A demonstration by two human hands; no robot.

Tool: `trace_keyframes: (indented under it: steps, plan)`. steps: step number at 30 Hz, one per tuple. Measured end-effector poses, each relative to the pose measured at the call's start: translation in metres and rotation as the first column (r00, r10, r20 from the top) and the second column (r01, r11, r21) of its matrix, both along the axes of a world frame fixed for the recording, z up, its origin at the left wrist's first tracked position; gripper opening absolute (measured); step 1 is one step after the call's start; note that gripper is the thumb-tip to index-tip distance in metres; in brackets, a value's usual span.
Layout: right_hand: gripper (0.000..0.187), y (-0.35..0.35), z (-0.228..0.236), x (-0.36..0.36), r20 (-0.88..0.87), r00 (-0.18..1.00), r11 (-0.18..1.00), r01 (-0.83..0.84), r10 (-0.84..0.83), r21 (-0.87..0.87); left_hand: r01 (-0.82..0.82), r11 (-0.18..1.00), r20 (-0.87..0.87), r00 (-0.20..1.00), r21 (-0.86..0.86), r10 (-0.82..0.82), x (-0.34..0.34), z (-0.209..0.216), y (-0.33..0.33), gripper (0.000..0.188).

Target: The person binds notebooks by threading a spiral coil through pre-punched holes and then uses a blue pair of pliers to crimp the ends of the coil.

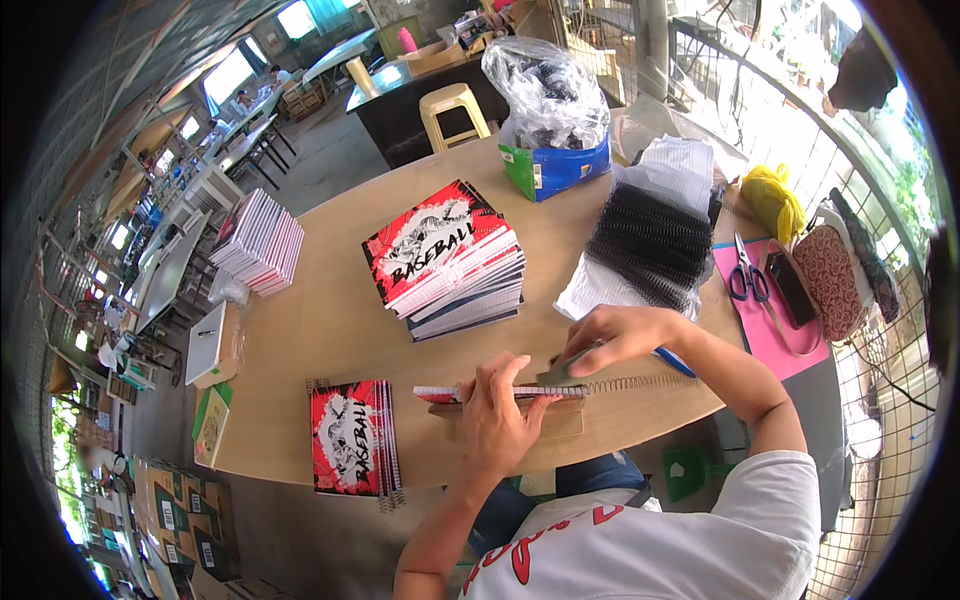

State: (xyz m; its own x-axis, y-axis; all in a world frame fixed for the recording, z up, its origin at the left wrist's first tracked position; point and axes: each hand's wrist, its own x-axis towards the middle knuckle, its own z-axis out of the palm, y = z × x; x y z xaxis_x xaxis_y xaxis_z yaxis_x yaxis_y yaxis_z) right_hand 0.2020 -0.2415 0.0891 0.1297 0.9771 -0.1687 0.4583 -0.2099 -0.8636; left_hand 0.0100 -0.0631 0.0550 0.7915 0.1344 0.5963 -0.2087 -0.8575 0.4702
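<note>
My left hand (498, 415) grips a notebook (435, 394) standing on edge on the table, its spine up. From its right end a wire spiral coil (645, 381) sticks out along the tabletop. Over the spine, my right hand (625, 338) is closed on a small grey-green piece (570, 370) that touches the coil and the punched edge; its exact kind is unclear. Left of the hands lies a pile of coil-bound notebooks (350, 440) with red covers. Farther off, a taller stack of red-covered notebooks (440, 250) is fanned out.
Black spiral coils (650, 245) lie on white wrapping at the right. Scissors (745, 275), a phone (790, 287) and a patterned pouch (832, 270) rest beside them. A blue-green box with a plastic bag (560, 170) stands at the back. Another book stack (258, 240) sits far left.
</note>
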Motion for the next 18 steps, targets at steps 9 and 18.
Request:
trace_keyframes:
  steps: [9,18]
  plan:
    - [0.068,0.007,-0.005,0.000,0.173,0.965,0.980,0.200,-0.195,-0.012,-0.293,0.954,0.193,0.934,-0.070,0.301,-0.014,-0.022,0.042,0.062]
    - [0.056,-0.011,-0.013,0.004,0.031,0.995,0.986,0.095,-0.100,0.138,-0.137,0.965,0.250,0.949,-0.224,0.193,0.010,-0.035,0.019,0.060]
